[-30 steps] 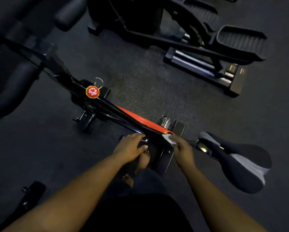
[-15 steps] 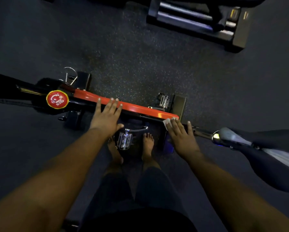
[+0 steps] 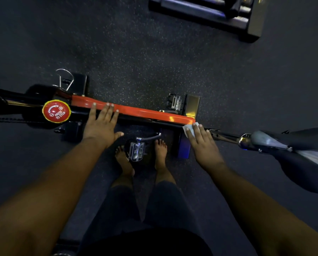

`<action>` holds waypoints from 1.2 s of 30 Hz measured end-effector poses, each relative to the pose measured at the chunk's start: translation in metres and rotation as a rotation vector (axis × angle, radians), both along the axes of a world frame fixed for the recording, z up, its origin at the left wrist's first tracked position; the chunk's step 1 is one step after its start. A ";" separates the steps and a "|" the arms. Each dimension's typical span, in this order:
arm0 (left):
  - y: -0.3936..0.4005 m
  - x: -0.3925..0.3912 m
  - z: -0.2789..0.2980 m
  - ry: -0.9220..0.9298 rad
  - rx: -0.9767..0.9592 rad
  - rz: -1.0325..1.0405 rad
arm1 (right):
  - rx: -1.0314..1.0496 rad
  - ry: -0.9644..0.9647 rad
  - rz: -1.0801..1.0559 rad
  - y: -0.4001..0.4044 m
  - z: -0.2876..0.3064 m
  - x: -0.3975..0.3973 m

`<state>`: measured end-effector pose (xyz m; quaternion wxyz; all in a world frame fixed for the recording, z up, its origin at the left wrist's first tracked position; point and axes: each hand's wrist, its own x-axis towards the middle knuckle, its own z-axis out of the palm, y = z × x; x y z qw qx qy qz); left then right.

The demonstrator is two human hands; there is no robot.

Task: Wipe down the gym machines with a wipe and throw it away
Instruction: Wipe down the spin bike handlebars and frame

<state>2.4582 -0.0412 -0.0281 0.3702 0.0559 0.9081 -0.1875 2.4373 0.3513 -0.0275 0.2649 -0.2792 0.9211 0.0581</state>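
Observation:
Below me runs the exercise bike's red and black frame bar [image 3: 145, 112], left to right. A red "press to stop" knob [image 3: 56, 111] sits at its left end and the dark saddle [image 3: 302, 156] at the right. My left hand [image 3: 102, 124] lies flat on the bar with fingers spread, holding nothing. My right hand [image 3: 202, 143] presses a small white wipe [image 3: 188, 129] against the right end of the bar near the seat post; most of the wipe is hidden under my fingers.
A metal pedal [image 3: 136, 151] hangs between my bare feet [image 3: 160, 154] on the dark speckled floor [image 3: 136, 52]. A second pedal [image 3: 175, 102] shows beyond the bar. The base rails of another machine [image 3: 209, 10] lie at the top right.
The view has tilted down and come closer. My left hand has gone from curled at the bar's near end to lying flat further left. My right hand stays on the wipe at the bar's right end.

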 end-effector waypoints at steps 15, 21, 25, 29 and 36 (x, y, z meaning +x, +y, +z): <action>-0.001 0.003 0.002 0.017 0.001 -0.008 | 0.053 -0.008 0.161 0.006 -0.003 -0.011; -0.002 0.007 -0.004 0.040 -0.004 -0.028 | 0.075 -0.005 0.111 -0.028 -0.023 -0.036; -0.002 0.006 0.006 0.025 0.066 0.022 | -0.011 -0.040 0.169 -0.009 -0.013 -0.027; 0.002 0.007 0.032 0.018 0.193 0.111 | -0.061 -0.121 0.062 0.001 0.015 -0.019; 0.021 0.028 0.116 0.059 0.305 0.183 | -0.456 -0.175 -0.272 -0.061 0.076 -0.020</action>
